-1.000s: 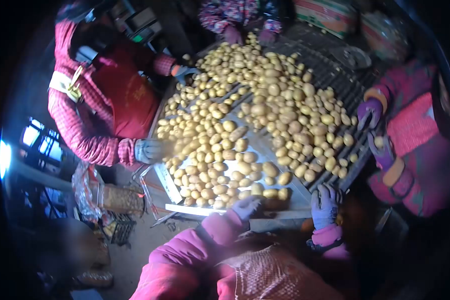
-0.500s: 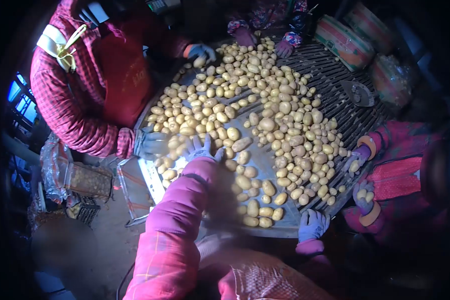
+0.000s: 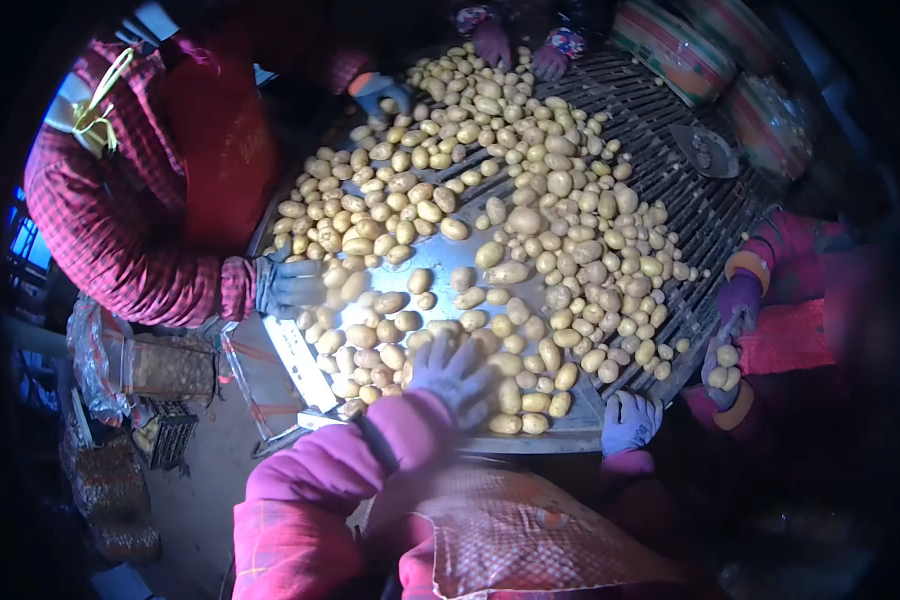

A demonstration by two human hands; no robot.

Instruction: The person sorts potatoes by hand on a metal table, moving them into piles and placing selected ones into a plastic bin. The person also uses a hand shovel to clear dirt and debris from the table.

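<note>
My left hand (image 3: 452,380), in a pale purple glove, lies spread over potatoes near the front edge of the sorting table (image 3: 570,430). Its fingers point away from me and touch several potatoes (image 3: 380,350). At the table's front right corner rests my right hand (image 3: 630,420), also gloved, its fingers bent over the rim; whether anything is under them cannot be seen. A large heap of potatoes (image 3: 560,185) spreads from the far side down to the front of the table.
Co-workers' gloved hands reach in at left (image 3: 290,283), far left (image 3: 382,95), far side (image 3: 492,42) and right, one holding potatoes (image 3: 726,368). Cartons (image 3: 670,50) stand behind the slatted part (image 3: 660,140). A crate (image 3: 165,433) and sacks stand lower left.
My left hand has moved toward me and slightly right, with potatoes now gathered near the front. Bare table surface shows behind them. The right co-worker's two hands have come closer together.
</note>
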